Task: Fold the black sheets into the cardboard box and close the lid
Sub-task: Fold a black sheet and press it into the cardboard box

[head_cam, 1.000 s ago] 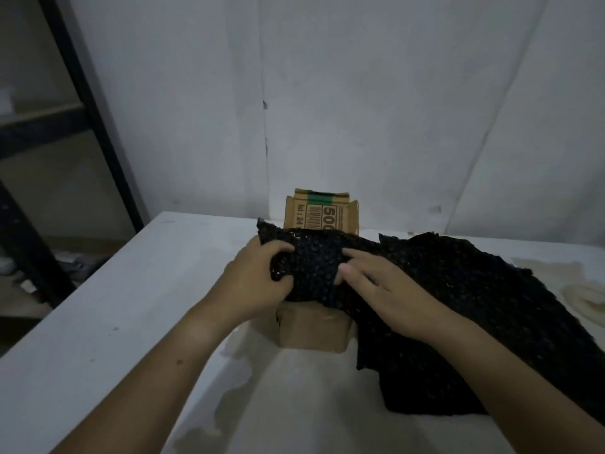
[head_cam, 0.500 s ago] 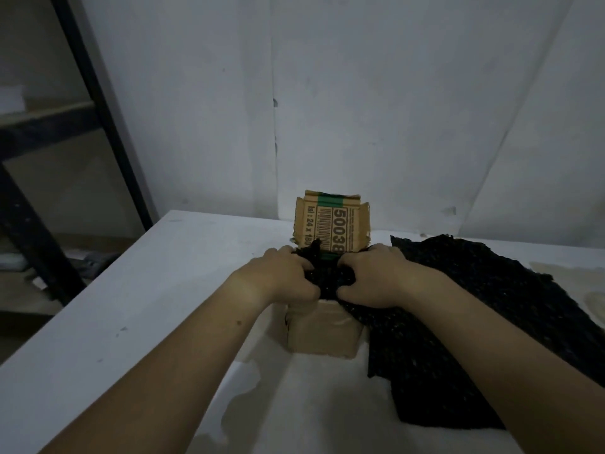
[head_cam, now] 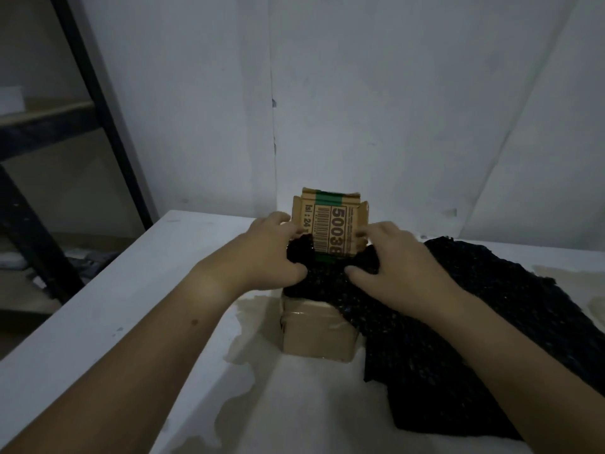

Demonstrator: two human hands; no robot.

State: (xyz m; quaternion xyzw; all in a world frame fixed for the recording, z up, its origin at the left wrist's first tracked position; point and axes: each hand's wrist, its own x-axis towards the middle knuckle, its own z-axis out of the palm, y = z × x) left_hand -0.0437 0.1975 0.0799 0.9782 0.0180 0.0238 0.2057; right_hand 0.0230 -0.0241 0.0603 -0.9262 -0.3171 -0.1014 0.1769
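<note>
Reaching in from the near edge, two bare forearms cross the white, stained tabletop (head_cam: pixel 98 326) toward its middle, where a small brown cardboard box (head_cam: pixel 319 332) stands with glossy tape across its near wall. Black, nubbly, speckled sheet material (head_cam: pixel 465 322) lies bunched over the open top of the box and spills off its right side, spreading flat across the table toward the right edge of the view — how much of it is actually down inside the box cannot be told. The left hand (head_cam: pixel 271 253) sits at the box's left rim with its fingers curled down around a wad of the black material, thumb on the near side. The right hand (head_cam: pixel 396 260) mirrors it at the right rim, fingers bent over the far side of the bunch and thumb pressed into it from the front — both hands gripping the sheet, neither spread wide. Between and just behind them the box's printed cardboard lid flap (head_cam: pixel 330 227) stands upright (barcode, large digits and a green tape strip facing the camera). Beyond the table rises a pale panelled wall (head_cam: pixel 360 93), and at far left a dark metal shelving frame (head_cam: pixel 95 103).
</note>
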